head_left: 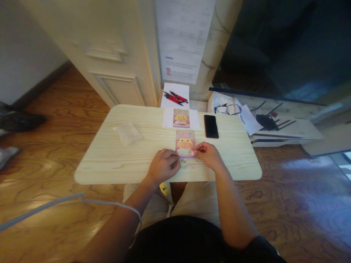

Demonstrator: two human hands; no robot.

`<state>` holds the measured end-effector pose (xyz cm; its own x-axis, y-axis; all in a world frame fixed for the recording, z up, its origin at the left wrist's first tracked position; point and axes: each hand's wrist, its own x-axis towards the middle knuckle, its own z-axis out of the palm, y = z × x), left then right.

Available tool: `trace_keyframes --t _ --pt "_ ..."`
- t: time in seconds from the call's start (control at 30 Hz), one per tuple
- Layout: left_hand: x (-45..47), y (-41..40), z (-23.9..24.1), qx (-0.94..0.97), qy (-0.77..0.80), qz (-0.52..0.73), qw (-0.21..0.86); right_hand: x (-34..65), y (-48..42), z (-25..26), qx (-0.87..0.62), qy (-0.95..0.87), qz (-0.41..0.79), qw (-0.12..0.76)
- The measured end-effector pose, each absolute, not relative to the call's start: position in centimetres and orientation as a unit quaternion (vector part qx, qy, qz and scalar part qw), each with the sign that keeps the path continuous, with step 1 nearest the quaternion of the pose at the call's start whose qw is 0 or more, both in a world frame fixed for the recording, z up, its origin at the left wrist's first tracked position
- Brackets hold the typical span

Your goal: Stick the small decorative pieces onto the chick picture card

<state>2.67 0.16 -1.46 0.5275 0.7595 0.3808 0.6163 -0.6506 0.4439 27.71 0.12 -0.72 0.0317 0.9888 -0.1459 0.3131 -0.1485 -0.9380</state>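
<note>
A picture card (185, 142) with a cartoon animal in a pink hat lies at the middle of the table. Its lower left corner is touched by my left hand (164, 166), whose fingers are curled and pressed together; what they grip, if anything, is hidden. At the card's lower right edge, my right hand (210, 155) pinches a small pinkish piece that looks like a sticker (193, 152). A thin sheet with small colored shapes (187, 164) lies just below the card, between my hands. Farther back, a similar card (181, 118) rests on white paper (167, 118).
A black phone (211, 126) lies at the right of the table (104, 160); a clear plastic packet (127, 133) is on the left. Red and black pens (175, 98) sit on paper behind. A router (266, 122) stands right, beneath a large screen (282, 51). A cable (109, 201) crosses lower left.
</note>
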Motion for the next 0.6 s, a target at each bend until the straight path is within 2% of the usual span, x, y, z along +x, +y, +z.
trace_keyframes --t 0.2,0.6 --pt "2.7 0.1 -1.4 0.871 0.394 0.267 0.12 24.8 0.7 -0.7 -0.638 -0.591 0.349 0.349" --pt "2.8 0.1 -1.5 0.874 0.389 0.272 0.105 24.3 0.8 0.0 -0.653 -0.622 0.306 0.306"
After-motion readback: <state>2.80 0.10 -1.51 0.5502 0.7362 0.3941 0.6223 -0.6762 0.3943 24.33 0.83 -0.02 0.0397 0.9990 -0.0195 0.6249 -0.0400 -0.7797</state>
